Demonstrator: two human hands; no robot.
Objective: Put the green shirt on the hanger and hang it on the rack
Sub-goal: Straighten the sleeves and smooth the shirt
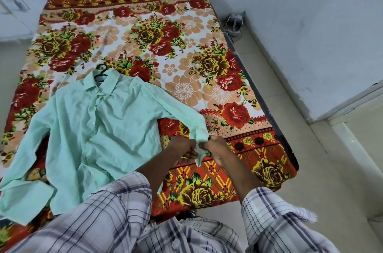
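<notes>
Head view: green shirt [99,126] spread flat on floral bedsheet [186,49], black hanger [101,73] at collar, left hand [184,152] and right hand [215,149] knuckle-to-knuckle, both pinching one sleeve's cuff [201,149].

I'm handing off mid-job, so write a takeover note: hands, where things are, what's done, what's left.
Left hand and right hand: both pinch the cuff of the green shirt.
Shirt lies spread flat on the floral bedsheet. Black hanger: its hook pokes out at the collar; the rest is hidden.
Done: hanger appears inserted.
Left: finish the cuff, lift, hang on rack, which is not in view.
</notes>
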